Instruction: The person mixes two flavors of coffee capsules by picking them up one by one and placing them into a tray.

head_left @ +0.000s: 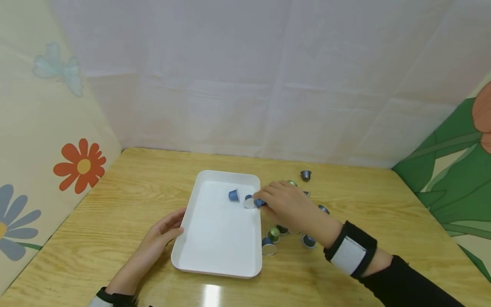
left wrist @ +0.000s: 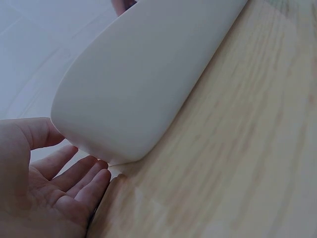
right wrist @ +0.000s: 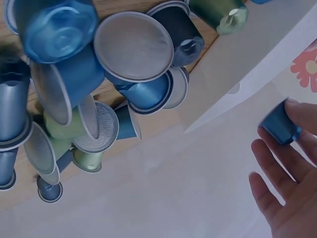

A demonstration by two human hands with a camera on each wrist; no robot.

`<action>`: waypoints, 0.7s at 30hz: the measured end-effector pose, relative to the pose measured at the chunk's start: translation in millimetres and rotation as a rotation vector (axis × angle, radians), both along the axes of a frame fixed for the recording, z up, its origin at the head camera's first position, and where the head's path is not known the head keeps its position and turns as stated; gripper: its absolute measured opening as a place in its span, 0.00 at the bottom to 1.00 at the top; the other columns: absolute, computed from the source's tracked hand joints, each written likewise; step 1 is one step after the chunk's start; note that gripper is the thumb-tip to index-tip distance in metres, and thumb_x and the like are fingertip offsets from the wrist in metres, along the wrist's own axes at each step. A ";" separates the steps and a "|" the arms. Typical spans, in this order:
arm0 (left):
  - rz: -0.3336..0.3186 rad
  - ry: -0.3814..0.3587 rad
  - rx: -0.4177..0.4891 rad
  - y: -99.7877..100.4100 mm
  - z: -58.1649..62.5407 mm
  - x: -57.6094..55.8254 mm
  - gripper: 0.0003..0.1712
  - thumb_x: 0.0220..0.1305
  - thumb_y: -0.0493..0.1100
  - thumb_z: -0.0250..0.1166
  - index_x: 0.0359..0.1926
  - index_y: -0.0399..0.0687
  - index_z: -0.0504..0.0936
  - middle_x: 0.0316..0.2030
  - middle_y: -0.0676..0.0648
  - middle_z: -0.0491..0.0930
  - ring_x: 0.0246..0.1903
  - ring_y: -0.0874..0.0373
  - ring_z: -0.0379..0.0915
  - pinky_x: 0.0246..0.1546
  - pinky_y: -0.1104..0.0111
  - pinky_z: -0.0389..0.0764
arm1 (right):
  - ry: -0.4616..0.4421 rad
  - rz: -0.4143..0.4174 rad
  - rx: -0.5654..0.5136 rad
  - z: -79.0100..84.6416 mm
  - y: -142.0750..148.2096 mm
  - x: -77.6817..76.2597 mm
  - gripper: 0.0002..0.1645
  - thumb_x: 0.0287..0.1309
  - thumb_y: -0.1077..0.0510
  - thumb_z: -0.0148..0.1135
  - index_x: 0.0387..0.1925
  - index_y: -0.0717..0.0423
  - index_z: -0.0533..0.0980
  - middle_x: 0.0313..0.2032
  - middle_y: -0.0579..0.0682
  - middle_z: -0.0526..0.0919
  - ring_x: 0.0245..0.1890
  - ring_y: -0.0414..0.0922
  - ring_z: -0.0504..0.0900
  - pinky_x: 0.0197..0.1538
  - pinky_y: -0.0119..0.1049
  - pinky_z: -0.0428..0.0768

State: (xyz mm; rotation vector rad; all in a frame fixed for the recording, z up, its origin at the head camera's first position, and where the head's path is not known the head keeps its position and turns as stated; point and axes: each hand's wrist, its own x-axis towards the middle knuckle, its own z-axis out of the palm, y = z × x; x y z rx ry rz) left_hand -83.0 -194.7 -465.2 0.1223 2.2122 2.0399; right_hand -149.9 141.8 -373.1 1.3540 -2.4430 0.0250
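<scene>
My right hand [head_left: 287, 204] pinches a blue coffee capsule [right wrist: 280, 124] between thumb and fingertips, over the right rim of a white tray [head_left: 218, 238]. Inside the tray, a blue capsule [head_left: 233, 195] lies on its side, and a second capsule [head_left: 249, 202] with a pale lid is close beside the held one. At the tray's left side, my left hand [head_left: 165, 230] holds the edge. In the left wrist view its thumb is at the rim, the fingers against the outer wall [left wrist: 119, 99].
Right of the tray, blue, dark and green capsules are scattered on the wooden table [head_left: 345, 264], partly hidden by my right hand. A green capsule [head_left: 274, 233] and a blue one [head_left: 269, 247] lie close to the tray wall. One dark capsule [head_left: 305, 175] sits farther back, near the white cloth [head_left: 238, 106].
</scene>
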 end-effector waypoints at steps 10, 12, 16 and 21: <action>-0.013 0.002 -0.003 0.0 -1.2 -0.6 0.31 0.70 0.36 0.58 0.71 0.32 0.63 0.68 0.35 0.66 0.65 0.51 0.65 0.55 0.78 0.70 | -0.168 0.034 0.057 -2.0 -23.1 -10.3 0.18 0.56 0.62 0.72 0.49 0.54 0.81 0.44 0.47 0.85 0.45 0.44 0.82 0.53 0.41 0.79; -0.020 0.001 0.000 -0.3 -1.4 -0.7 0.31 0.70 0.36 0.58 0.71 0.32 0.62 0.68 0.35 0.65 0.66 0.46 0.62 0.55 0.78 0.70 | -0.170 0.031 0.073 -3.3 -28.6 -10.9 0.17 0.57 0.61 0.72 0.49 0.54 0.82 0.44 0.46 0.85 0.45 0.44 0.82 0.52 0.41 0.79; -0.017 0.001 -0.001 -0.6 -1.1 -0.2 0.31 0.70 0.35 0.57 0.71 0.32 0.62 0.68 0.35 0.65 0.67 0.43 0.61 0.55 0.78 0.70 | -0.193 0.014 0.109 -5.8 -37.9 -10.7 0.15 0.57 0.60 0.71 0.48 0.53 0.83 0.42 0.46 0.86 0.42 0.44 0.83 0.48 0.39 0.80; -0.012 0.008 -0.007 -0.4 -1.1 0.2 0.31 0.70 0.35 0.57 0.71 0.32 0.63 0.68 0.35 0.66 0.66 0.45 0.62 0.55 0.78 0.70 | -0.242 -0.009 0.140 -12.2 -42.8 -9.5 0.12 0.59 0.59 0.70 0.45 0.52 0.84 0.40 0.46 0.86 0.38 0.43 0.83 0.42 0.36 0.80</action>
